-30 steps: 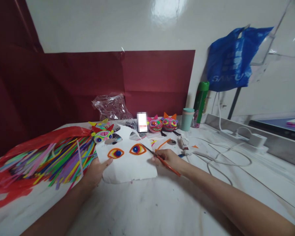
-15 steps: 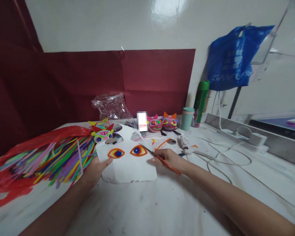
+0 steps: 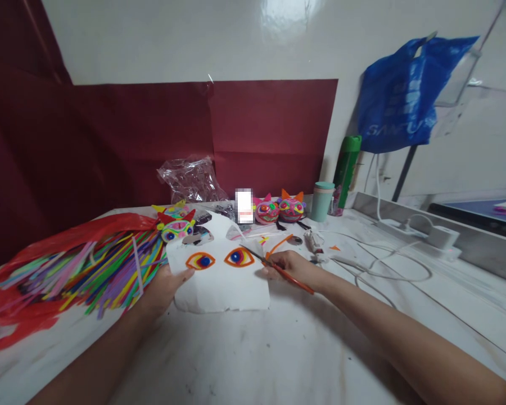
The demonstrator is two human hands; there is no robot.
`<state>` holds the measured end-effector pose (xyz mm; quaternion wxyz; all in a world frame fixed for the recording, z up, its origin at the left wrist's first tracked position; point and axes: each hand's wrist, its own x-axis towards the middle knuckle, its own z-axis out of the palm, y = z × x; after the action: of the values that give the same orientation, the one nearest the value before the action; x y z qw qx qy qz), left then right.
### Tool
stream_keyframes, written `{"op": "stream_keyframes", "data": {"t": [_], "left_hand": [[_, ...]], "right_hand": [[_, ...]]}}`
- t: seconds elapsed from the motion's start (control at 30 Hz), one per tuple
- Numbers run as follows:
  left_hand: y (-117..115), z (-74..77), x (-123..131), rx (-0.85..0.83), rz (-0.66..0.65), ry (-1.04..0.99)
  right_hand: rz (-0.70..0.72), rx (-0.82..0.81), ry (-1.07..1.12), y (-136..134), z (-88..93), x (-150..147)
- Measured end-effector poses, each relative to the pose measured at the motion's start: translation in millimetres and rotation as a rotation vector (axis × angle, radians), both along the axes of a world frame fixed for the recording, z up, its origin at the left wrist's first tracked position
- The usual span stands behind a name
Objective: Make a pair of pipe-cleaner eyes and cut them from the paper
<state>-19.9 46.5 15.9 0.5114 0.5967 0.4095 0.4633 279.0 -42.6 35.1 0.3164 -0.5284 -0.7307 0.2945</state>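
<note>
We've got the white paper [image 3: 223, 289] over the tabletop [image 3: 236, 360], left hand [image 3: 168, 286] pinching its left edge; our right hand [image 3: 292, 265] grips orange-handled scissors [image 3: 294, 279], tips just by the right-side drawn eye [image 3: 238, 258].

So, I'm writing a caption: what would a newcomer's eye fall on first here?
Likely the two orange-rimmed eyes on the white sheet that the left hand holds, at centre. Next, the colourful strips amid red plastic at the picture's left, and the blue bag hanging at upper right.
</note>
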Motion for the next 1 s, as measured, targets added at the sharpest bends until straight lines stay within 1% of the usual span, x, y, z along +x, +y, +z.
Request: {"op": "stream_keyframes", "data": {"t": [0.17, 0.4, 0.53, 0.63, 0.83, 1.0], "left_hand": [[-7, 7.6, 3, -0.022, -0.001, 0.033], [-2, 4.7, 0, -0.084, -0.017, 0.039], [-3, 7.6, -2, -0.110, -0.029, 0.074], [-4, 9.3, -3, -0.122, -0.026, 0.096], [2, 4.6, -7, -0.109, -0.065, 0.083], [2, 1.6, -6, -0.086, -0.079, 0.059]], "right_hand": [[-0.002, -0.018, -0.035, -2, 3.1, 2], [0.015, -0.031, -0.042, 0, -0.7, 6], [0.003, -0.048, -0.015, 0, -2.0, 6], [0.040, -0.065, -0.004, -2, 1.0, 5], [0.115, -0.099, -0.019, -8, 11.9, 2], [0.128, -0.108, -0.066, -11, 13.6, -2]]}}
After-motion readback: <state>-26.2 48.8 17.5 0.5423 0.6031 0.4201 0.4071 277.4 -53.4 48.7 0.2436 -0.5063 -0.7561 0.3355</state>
